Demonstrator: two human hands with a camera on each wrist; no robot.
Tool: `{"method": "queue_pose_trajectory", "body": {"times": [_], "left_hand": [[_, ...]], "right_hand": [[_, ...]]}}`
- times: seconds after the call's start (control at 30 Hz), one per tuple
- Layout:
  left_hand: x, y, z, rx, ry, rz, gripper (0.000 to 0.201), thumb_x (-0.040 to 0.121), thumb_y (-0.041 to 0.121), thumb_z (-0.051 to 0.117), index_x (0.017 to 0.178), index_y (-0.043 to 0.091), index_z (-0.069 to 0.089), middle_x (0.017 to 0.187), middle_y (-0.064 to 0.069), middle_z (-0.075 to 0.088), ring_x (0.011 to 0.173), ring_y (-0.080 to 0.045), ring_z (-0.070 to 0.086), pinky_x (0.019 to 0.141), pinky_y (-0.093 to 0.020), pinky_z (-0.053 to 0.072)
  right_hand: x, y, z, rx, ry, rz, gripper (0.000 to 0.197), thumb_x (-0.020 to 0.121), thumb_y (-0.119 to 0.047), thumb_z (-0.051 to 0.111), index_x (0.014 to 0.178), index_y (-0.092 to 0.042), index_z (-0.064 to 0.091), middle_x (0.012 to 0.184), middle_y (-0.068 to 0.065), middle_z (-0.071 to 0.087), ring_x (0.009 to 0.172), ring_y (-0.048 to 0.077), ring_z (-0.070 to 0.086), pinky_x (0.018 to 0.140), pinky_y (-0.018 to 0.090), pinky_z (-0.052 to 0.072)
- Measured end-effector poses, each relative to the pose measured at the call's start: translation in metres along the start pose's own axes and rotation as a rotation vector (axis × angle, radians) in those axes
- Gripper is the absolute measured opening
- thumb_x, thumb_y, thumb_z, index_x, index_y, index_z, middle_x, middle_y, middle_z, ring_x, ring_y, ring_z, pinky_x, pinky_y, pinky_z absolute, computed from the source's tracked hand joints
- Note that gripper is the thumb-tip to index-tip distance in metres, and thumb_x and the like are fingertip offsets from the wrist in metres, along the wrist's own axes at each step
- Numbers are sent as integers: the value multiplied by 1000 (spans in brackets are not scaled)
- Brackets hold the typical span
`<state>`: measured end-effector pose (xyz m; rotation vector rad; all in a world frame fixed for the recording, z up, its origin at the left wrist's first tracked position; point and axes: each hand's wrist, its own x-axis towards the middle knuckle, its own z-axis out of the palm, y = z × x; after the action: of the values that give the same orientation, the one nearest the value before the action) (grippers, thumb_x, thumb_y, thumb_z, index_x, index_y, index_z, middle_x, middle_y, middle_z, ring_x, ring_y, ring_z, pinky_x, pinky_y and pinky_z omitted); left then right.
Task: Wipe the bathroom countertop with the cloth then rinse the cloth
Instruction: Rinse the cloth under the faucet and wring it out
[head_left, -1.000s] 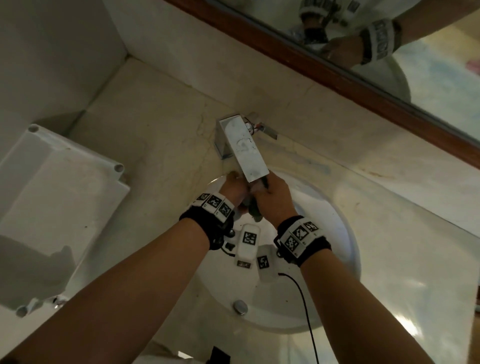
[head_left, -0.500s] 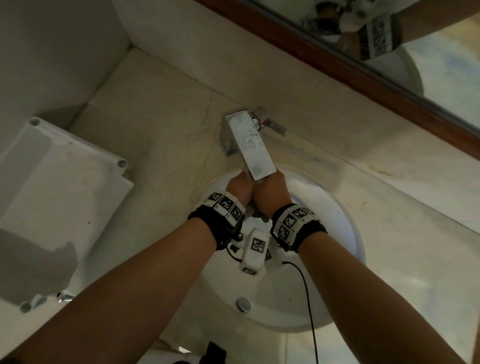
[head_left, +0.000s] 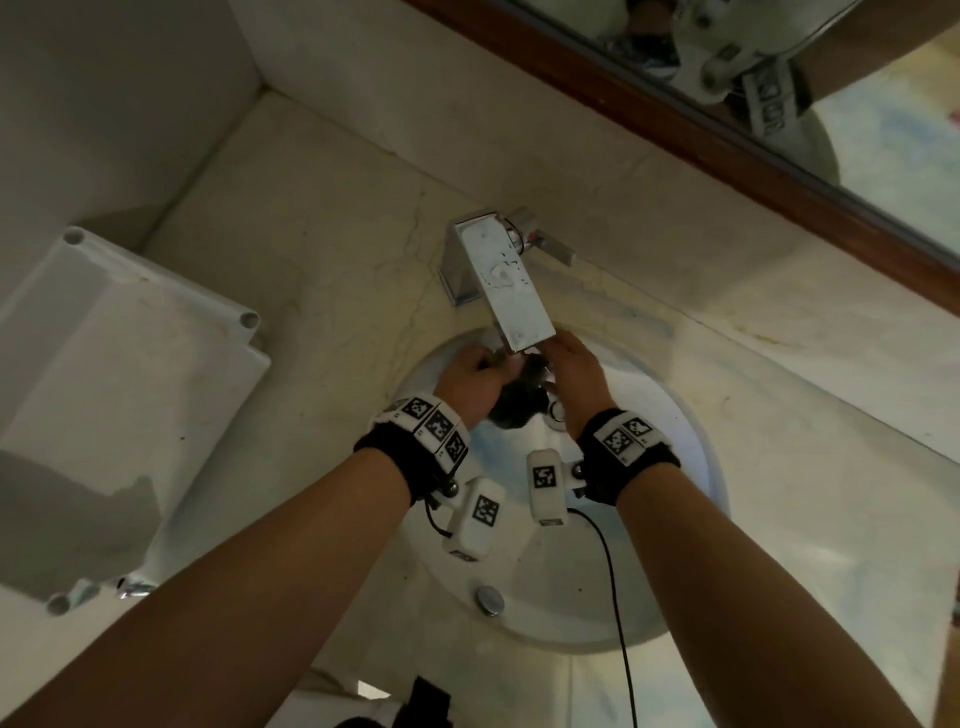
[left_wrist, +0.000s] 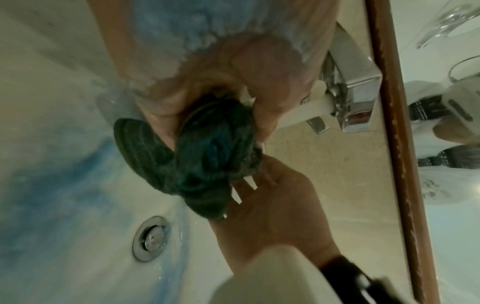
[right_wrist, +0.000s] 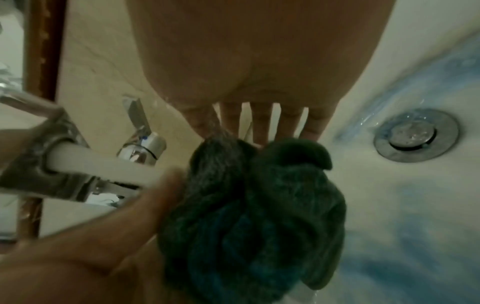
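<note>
hands have spread apart since a sec ago | left hand (head_left: 470, 376) fingers curled round the dark wet cloth (left_wrist: 207, 156) | right hand (head_left: 576, 376) fingers straight against it | bunched under running faucet (head_left: 501, 283), over sink (head_left: 691, 467)

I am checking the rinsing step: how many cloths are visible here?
1. The dark teal cloth is bunched under the faucet stream over the sink: left hand grips it, right hand touches it. Others may be hidden.
</note>
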<state>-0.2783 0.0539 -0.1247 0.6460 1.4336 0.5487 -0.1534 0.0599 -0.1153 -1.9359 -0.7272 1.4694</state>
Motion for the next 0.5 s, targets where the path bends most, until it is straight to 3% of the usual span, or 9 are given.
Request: {"method": "queue_pose_trajectory", "body": {"times": [0.1,0.2,0.27,0.3,0.37,0.43,0.5], "left_hand": [[-4,-6,-5,45,-49,74,26,77,10,79,94,11,60,99,-12,69,96,-30,67,90,-49,53],[-7,-12,-6,-58,-99,108,41,67,0,77,98,16,55,108,-16,67,101,-32,65,87,-50,55],[-6,-15,-6,-170,-43,58,38,74,-8,69,95,21,55,106,-17,66,98,-35,66,76,-48,58],[-3,-16,-6,-167,41,22,33,78,-7,66,91,21,56,102,-17,66,95,-36,66,73,-48,58],[1,-18,-10,-185,179,-39,18,86,3,64,87,21,59,102,-17,67,96,-37,66,82,-53,56],[5,-16,-11,-176,126,-124,10,94,16,57,99,14,66,112,-21,66,102,-39,64,90,-54,53],[7,-15,-8,-227,43,-254,34,101,35,47,108,7,65,110,-21,67,100,-37,64,85,-48,55]], "right_hand": [[-9,-5,-3,28,-121,54,28,79,-33,62,99,-13,65,105,12,68,103,26,64,87,39,52],[-8,6,1,-69,-207,6,49,68,-46,76,103,-13,68,101,12,72,96,27,69,90,47,55],[-4,11,2,-134,-170,-2,49,66,-47,82,98,-11,70,93,11,74,89,27,71,86,50,56],[-2,11,2,-170,-114,-6,49,63,-47,83,94,-11,71,88,9,75,85,26,72,83,49,58],[-3,8,1,-263,22,-47,46,63,-45,83,88,-10,67,82,8,73,79,23,71,78,45,59],[-7,5,2,-254,90,-117,33,74,-28,78,89,-3,62,84,16,70,81,30,69,78,47,58],[-15,1,5,-105,27,-145,29,80,-11,72,98,6,56,96,28,65,92,43,64,80,55,55]]}}
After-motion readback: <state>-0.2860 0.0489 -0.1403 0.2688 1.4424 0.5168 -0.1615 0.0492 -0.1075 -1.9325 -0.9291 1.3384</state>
